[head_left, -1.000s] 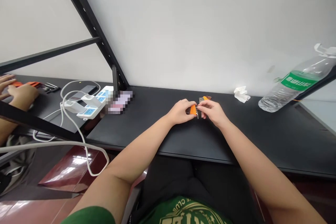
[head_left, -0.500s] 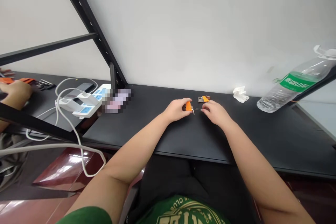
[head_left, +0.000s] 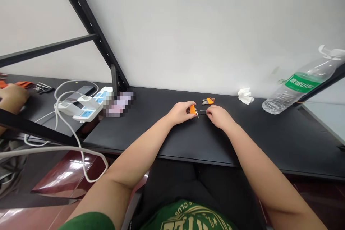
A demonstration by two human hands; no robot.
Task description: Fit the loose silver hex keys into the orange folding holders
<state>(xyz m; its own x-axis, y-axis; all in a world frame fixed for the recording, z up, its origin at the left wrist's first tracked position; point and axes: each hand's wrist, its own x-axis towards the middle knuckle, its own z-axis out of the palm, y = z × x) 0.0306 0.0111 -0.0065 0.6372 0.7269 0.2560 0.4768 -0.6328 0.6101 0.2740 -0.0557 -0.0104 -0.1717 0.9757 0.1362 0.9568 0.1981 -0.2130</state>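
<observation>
My left hand (head_left: 182, 112) grips an orange hex key holder (head_left: 192, 109) between thumb and fingers, over the black table. Short metal key ends stick out of the holder's right side, one bent lower than the others. Just to the right, my right hand (head_left: 219, 115) is closed in a pinch on thin metal hex keys (head_left: 203, 114); two slim shafts point left toward the holder, with a small gap between. Their other ends are hidden by my fingers. Behind my right hand a second orange holder (head_left: 210, 101) filled with hex keys lies on the table.
A crumpled white tissue (head_left: 245, 96) and a large tilted water bottle (head_left: 295, 84) are at the right. On the left are a white power strip (head_left: 87, 114) with white cables, a black metal frame (head_left: 93, 28) and another person's hand (head_left: 13, 95). A wall (head_left: 188, 36) rises behind the table (head_left: 188, 140).
Two thin shafts now show at my right fingertips, where one showed before. My left hand keeps its grip on the holder. The whole view has shifted slightly.
</observation>
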